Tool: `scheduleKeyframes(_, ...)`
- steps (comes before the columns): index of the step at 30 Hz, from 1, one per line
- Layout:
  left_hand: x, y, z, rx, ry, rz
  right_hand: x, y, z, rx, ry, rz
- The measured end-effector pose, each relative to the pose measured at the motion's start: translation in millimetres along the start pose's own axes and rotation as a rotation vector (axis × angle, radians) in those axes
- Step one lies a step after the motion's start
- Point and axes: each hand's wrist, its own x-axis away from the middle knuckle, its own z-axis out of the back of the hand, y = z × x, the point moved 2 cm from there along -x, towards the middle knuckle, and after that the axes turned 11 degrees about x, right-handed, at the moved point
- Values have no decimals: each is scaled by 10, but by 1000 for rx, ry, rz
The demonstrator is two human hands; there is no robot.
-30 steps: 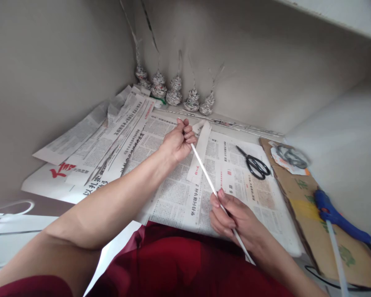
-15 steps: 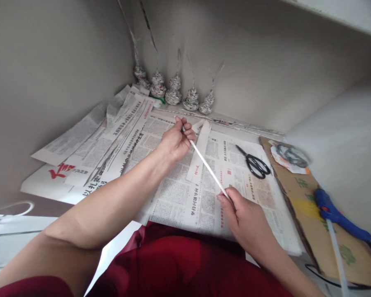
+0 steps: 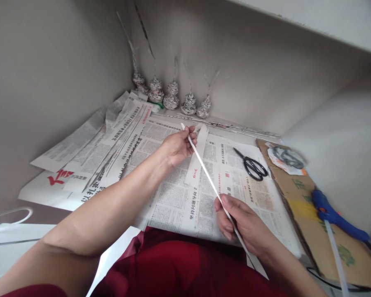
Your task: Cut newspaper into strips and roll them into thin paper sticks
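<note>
A thin white rolled-paper stick [image 3: 205, 168] runs slantwise between my hands, above the newspaper sheets [image 3: 170, 198]. Its upper end is pinched by the fingers of my left hand [image 3: 181, 144], with the tip poking out past the thumb. Lower down, my right hand [image 3: 239, 216] grips it between thumb and fingers, and the lower end passes across the palm toward my wrist. Beneath the stick lies a narrow paper strip [image 3: 198, 161] with red marks. Black-handled scissors [image 3: 254, 168] rest on the newspaper, right of the stick.
Several woven paper gourd shapes [image 3: 172, 97] stand along the back wall, with long thin paper sticks [image 3: 235, 127] before them. Cut newspaper strips [image 3: 89, 140] are piled at left. A blue glue gun [image 3: 336, 216] lies on cardboard [image 3: 306, 206] at right, near a coiled grey bundle [image 3: 286, 156].
My right hand has turned and loosened its fingers, and more of the stick now shows below it. At my left hand, the stick's upper tip has come into sight.
</note>
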Motion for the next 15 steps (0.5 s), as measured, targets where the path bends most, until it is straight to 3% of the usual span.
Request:
scheduleKeyframes(8, 42, -15, -18, -93, -141, 49, 54, 28, 56, 47, 61, 28)
scheduleKeyframes(15, 31, -23, 0, -102, -170, 51, 67, 50, 39, 56, 54, 36)
